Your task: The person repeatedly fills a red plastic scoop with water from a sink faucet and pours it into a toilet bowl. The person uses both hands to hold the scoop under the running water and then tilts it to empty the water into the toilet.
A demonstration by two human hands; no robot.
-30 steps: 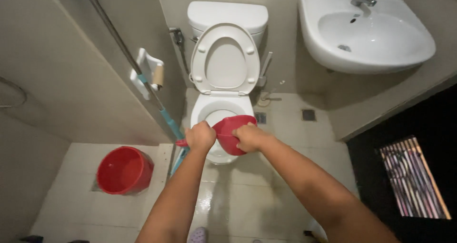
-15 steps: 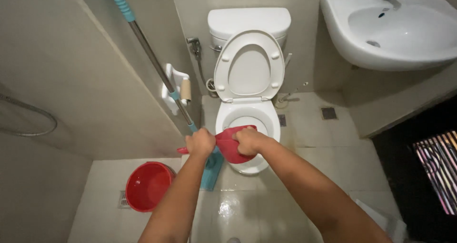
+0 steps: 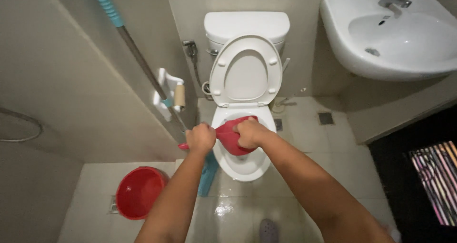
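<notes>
I have the red dipper [image 3: 234, 139] held over the toilet bowl [image 3: 245, 162], tipped toward it. My left hand [image 3: 201, 138] is clamped on its handle, my right hand [image 3: 249, 131] clamped on its rim. A red bucket [image 3: 138, 192] sits on the floor left of the bowl, a mop [image 3: 143, 64] leaning between them.

Single head view, steeply downward, toilet [image 3: 245, 124] near, ahead.

Mop pole [image 3: 143, 62] top cut off; red dipper [image 3: 233, 138] handle hidden by left hand [image 3: 201, 138].
</notes>
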